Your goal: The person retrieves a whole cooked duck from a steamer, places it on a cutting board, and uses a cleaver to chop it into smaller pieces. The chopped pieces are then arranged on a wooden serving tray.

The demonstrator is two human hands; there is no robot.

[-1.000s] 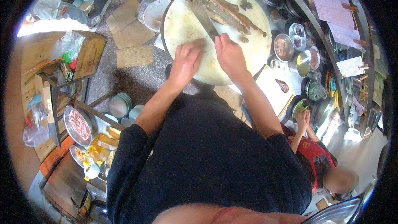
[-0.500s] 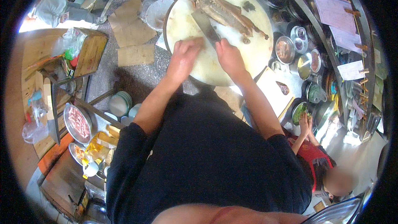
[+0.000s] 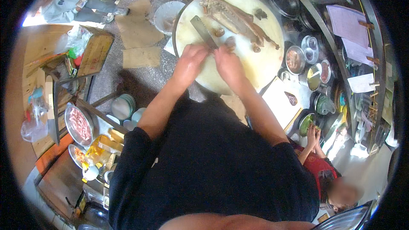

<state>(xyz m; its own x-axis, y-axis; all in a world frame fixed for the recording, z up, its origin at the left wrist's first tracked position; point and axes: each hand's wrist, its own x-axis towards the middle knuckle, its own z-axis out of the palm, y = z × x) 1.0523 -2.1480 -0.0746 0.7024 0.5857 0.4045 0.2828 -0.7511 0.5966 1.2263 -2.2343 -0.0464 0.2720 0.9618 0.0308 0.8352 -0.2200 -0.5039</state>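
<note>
While the right hand (image 3: 228,64) clenches the cleaver (image 3: 202,30), the left hand (image 3: 189,62) curls alongside, hold unclear. Meat slab (image 3: 237,21) on round board (image 3: 262,68): one o'clock from both, axis ten-to-four, right nearer.

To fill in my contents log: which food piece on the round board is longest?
The brown piece running diagonally from the upper edge of the round board toward its right side; the other pieces are short scraps.

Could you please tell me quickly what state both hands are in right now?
Left hand: close by the cleaver; whether it grips anything cannot be told.
Right hand: closed, holding the cleaver.
</note>
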